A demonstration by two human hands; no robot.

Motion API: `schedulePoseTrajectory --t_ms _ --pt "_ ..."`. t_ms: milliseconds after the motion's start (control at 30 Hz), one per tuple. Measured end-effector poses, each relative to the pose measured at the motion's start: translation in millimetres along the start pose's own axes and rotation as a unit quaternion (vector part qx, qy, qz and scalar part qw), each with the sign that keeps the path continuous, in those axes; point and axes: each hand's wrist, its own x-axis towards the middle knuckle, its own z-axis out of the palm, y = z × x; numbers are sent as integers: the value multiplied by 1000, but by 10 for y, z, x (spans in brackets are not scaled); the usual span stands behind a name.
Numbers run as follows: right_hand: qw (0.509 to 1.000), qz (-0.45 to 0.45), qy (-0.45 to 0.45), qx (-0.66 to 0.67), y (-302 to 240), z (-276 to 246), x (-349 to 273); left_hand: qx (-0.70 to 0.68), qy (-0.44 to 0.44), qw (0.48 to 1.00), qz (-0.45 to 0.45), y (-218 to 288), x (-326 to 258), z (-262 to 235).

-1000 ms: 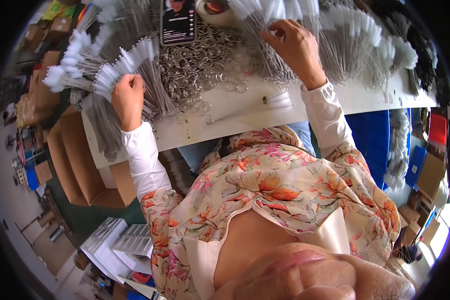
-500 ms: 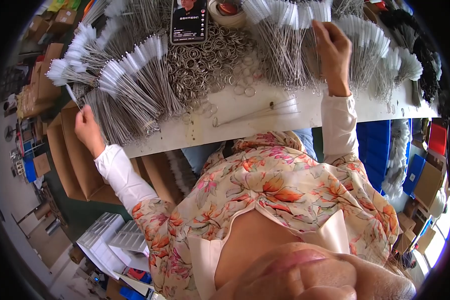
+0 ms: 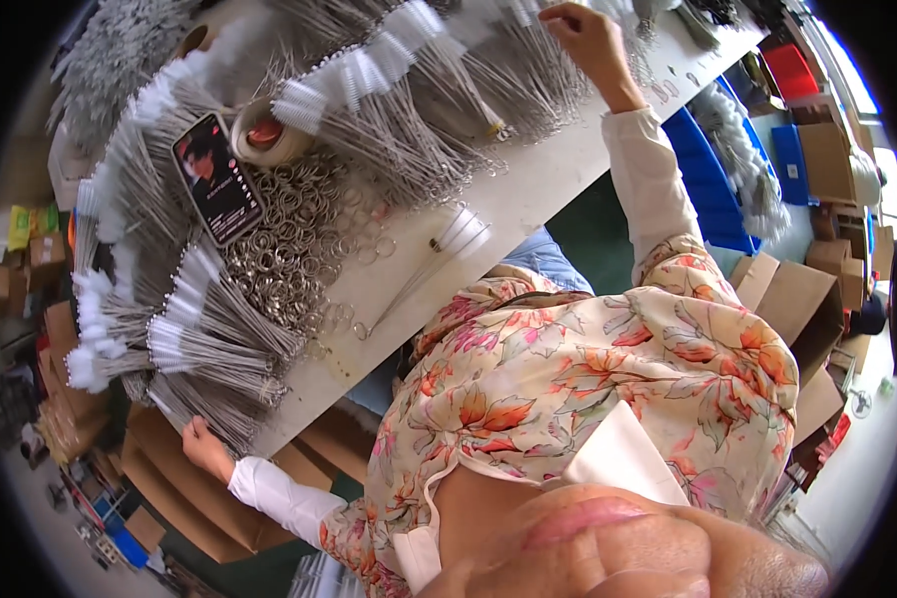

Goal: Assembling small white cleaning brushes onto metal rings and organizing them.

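My left hand (image 3: 207, 448) is closed beside the table's left corner. A thin tube brush with a white bristle end (image 3: 167, 407) sticks out of its fingers. Close by lies a pile of the same brushes (image 3: 219, 349), white bristles on twisted wire stems. Far out to the right, my right hand (image 3: 590, 52) hangs over another row of brushes (image 3: 513, 65), with its fingertips pinched together. What they hold, if anything, cannot be made out. A few loose brushes (image 3: 424, 269) lie near the table's front edge, beside a heap of metal split rings (image 3: 279, 234).
A phone (image 3: 216, 179) with a lit screen leans by a roll of tape (image 3: 267, 137). More brush bundles (image 3: 369, 110) cover the white table (image 3: 399, 309). Cardboard boxes (image 3: 189, 498) stand below at left; a blue bin (image 3: 703, 179) with white bristled items is at right.
The view has turned, so the table now slants up to the right. My right hand has shifted farther right along the brushes. My left hand stays by the left corner with its brush.
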Motion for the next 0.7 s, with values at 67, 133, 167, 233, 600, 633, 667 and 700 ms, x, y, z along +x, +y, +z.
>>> schedulePoseTrajectory --t_ms 67,133,167,233,600,633,667,700 --pt "991 -65 12 -117 325 44 49 -19 -16 999 -20 11 43 27" --pt "991 -49 21 -124 361 158 31 -4 -24 999 -28 58 25 -34" --pt "984 -67 1 -167 408 205 35 9 -34 999 -37 89 7 -59" --pt "979 -83 -13 -188 476 272 54 -8 -4 999 -39 145 -24 -58" --pt "986 -9 94 136 1677 -714 1008 -292 171 938 -79 752 -269 -396" --pt "987 -14 89 137 1763 -663 971 -339 143 922 -123 881 -355 -410" --pt "994 -6 72 -78 1843 -590 938 -384 116 901 -166 1016 -423 -411" --pt "957 -4 52 -287 1903 -519 923 -386 104 903 -158 1148 -499 -434"
